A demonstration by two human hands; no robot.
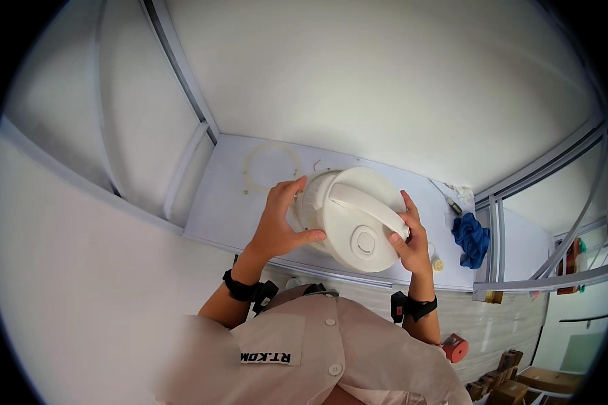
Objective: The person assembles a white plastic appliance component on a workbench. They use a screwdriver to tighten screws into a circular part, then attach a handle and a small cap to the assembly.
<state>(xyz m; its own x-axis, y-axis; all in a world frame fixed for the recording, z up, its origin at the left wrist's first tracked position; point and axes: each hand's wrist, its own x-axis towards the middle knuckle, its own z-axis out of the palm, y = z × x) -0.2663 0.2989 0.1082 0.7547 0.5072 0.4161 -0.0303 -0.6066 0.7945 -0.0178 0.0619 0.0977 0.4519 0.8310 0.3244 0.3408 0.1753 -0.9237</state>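
In front of me is a round white lid with a curved carrying handle and a rounded-square button. It is tilted over a pale, ribbed round container, most of which it hides. My left hand curves around the container's left side, its thumb reaching the lid's edge. My right hand grips the lid's right rim by the handle's end, thumb on top and fingers behind. What the right fingertips touch underneath is hidden.
The white table carries a thin pale-yellow ring at the back left. On the right lie a crumpled blue cloth, a small dark-ended tool and a small yellowish round piece. Metal frame posts stand beyond the cloth.
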